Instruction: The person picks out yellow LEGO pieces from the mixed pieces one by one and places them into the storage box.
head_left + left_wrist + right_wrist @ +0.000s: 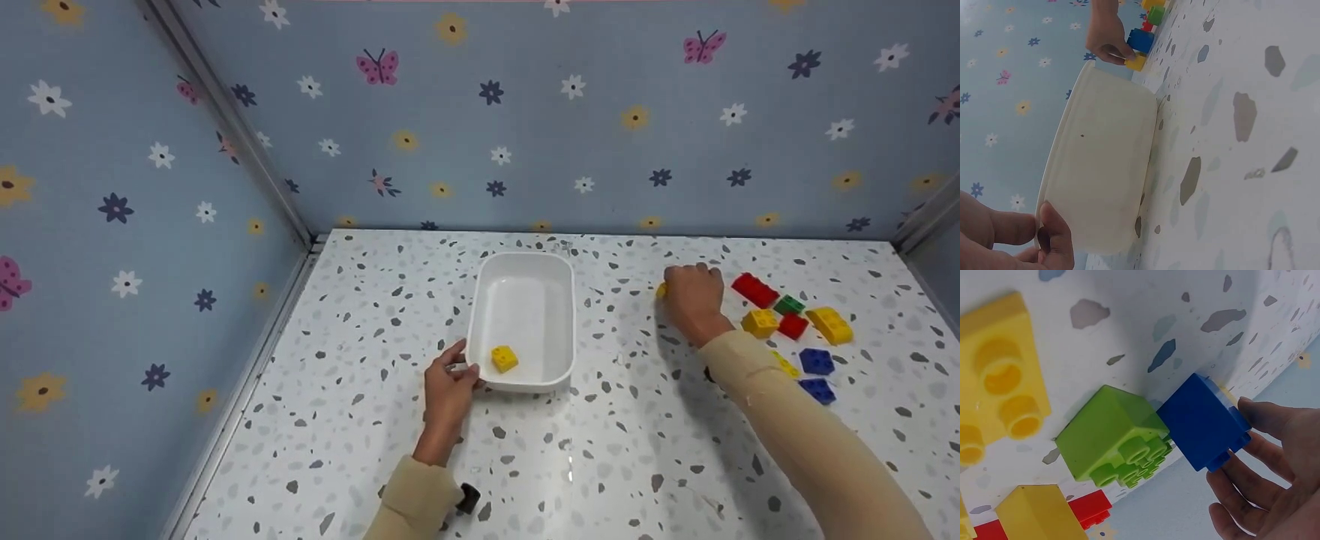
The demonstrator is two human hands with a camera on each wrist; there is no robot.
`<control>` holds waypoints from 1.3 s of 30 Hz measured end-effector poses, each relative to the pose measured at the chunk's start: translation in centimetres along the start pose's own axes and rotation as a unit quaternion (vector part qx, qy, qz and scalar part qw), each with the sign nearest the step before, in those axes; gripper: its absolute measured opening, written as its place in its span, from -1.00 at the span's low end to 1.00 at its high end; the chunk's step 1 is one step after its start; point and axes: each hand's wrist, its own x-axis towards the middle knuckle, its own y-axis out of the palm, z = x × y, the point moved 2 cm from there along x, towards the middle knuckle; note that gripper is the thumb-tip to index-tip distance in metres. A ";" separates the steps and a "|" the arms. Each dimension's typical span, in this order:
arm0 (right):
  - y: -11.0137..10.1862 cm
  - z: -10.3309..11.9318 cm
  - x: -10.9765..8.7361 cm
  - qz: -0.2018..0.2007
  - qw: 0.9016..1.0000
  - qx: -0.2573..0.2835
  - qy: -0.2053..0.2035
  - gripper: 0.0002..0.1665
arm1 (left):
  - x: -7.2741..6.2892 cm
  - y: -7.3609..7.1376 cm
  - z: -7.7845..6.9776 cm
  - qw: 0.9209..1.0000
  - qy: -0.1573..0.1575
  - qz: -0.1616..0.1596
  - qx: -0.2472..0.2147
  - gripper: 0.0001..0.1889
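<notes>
A white plastic container [525, 387] stands on the table, with a yellow toy brick [504, 358] inside at its near left corner. My left hand [450, 382] grips the container's rim at that corner, thumb on one side and fingers on the other. On the right, my right hand [694, 296] pinches another yellow brick [1135, 62] between thumb and finger, low at the tabletop. Right by those fingers is a blue brick [1202, 422], hidden under the hand in the head view. A light green brick [1112, 433] sits beside the blue one.
Loose bricks lie to the right: a red brick [755, 290], a dark green brick [789, 304], a curved yellow brick [830, 325] and two blue ones, among several. Patterned panels [525, 120] rise at the back and left of the speckled table [360, 322].
</notes>
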 end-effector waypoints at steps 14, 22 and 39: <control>0.0 0.5 0.2 0.012 1.000 -0.015 0.014 -0.66 | 0.0 -0.1 -0.2 1.000 -0.003 0.000 0.001 -0.47; 0.4 0.6 0.4 0.011 1.000 -0.010 0.027 -0.65 | 0.0 0.0 -0.1 1.000 -0.009 -0.004 -0.002 -0.47; 0.0 1.4 -0.4 -0.050 0.999 0.017 0.014 -0.71 | -0.1 -0.1 0.0 1.000 -0.001 0.003 -0.007 -0.47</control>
